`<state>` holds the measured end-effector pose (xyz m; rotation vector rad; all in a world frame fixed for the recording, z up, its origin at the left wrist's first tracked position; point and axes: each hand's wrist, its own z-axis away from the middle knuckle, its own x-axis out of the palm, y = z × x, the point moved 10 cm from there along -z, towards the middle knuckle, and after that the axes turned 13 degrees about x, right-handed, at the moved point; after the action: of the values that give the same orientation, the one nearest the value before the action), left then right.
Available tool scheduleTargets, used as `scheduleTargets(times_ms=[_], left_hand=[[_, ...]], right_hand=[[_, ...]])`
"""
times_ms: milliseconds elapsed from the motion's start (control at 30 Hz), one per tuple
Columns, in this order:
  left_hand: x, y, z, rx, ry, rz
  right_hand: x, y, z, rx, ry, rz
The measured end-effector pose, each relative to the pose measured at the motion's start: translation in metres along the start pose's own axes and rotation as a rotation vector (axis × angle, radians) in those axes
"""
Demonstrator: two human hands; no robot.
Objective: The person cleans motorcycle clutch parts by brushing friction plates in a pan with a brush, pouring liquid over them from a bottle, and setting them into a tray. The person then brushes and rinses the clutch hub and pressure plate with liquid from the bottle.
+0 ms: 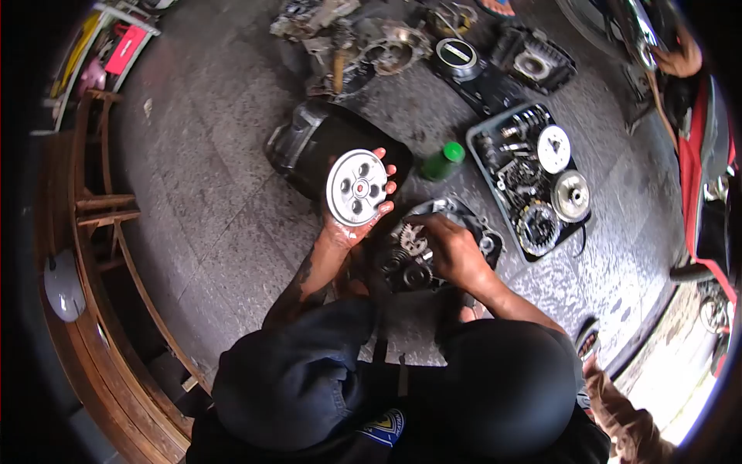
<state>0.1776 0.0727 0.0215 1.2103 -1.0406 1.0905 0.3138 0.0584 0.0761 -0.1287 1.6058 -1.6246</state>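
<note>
On my left hand (352,233) rests a round silver metal disc (357,188), like a clutch part, with several round recesses and a reddish centre. The fingers curl around its right edge, and the palm looks wet or oily. My right hand (459,255) is lowered over an opened engine case (444,206) between my feet. Its fingertips pinch the upper edge of a small toothed gear (413,240); whether the gear is loose or seated in the case is unclear. Other round parts show inside the case, partly covered by the hand.
A tray (491,168) of engine parts stands at right. A green-capped bottle (440,162) and a black container (290,148) lie ahead. Dismantled castings (396,50) are farther off. A wooden bench (110,371) is at left. Another person's hand (680,56) touches a motorcycle at upper right.
</note>
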Motion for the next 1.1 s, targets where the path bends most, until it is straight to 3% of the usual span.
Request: scheduleTargets(times_ms=[100,200,267,367,433,533,600,700,767,833,900,967,1000,1033,1100], left_hand=[[0.011,0.046,0.001,0.067,0.009,0.052],[-0.011,0.098,0.001,0.227,0.184,-0.246],[-0.014,0.120,-0.001,0.275,0.149,-0.227],[-0.026,0.143,0.001,0.317,0.097,-0.239],[-0.037,0.152,-0.001,0.317,0.150,-0.310],[-0.055,0.161,-0.004,0.361,0.222,-0.323],[-0.066,0.165,-0.005,0.380,0.276,-0.358],[-0.071,0.160,-0.009,0.350,0.293,-0.390],[-0.077,0.155,-0.011,0.322,0.321,-0.456],[-0.085,0.152,-0.013,0.297,0.373,-0.522],[-0.092,0.148,-0.017,0.243,0.407,-0.549],[-0.099,0.141,-0.021,0.173,0.430,-0.582],[-0.094,0.135,-0.026,0.162,0.382,-0.497],[-0.090,0.130,-0.031,0.152,0.334,-0.411],[-0.091,0.134,-0.027,0.141,0.385,-0.455]], right_hand=[[0.050,-0.005,-0.049,-0.090,-0.118,0.345],[0.095,-0.010,-0.091,-0.120,-0.218,0.550],[0.127,0.008,-0.111,-0.034,-0.349,0.862],[0.149,0.021,-0.122,0.005,-0.501,1.012],[0.154,0.026,-0.127,-0.034,-0.489,1.021],[0.145,0.029,-0.139,0.013,-0.333,0.758],[0.104,0.015,-0.156,0.019,-0.044,0.357],[0.102,0.034,-0.169,0.157,-0.045,0.462],[0.103,0.039,-0.173,0.087,-0.017,0.390],[0.065,0.012,-0.170,0.000,0.212,-0.142],[0.062,-0.007,-0.168,0.096,0.138,-0.380],[0.074,-0.028,-0.171,-0.099,0.105,-0.615],[0.076,-0.039,-0.176,-0.203,0.145,-0.481],[0.079,-0.023,-0.182,-0.063,0.104,-0.471],[0.055,-0.017,-0.181,-0.093,0.271,-0.296]])
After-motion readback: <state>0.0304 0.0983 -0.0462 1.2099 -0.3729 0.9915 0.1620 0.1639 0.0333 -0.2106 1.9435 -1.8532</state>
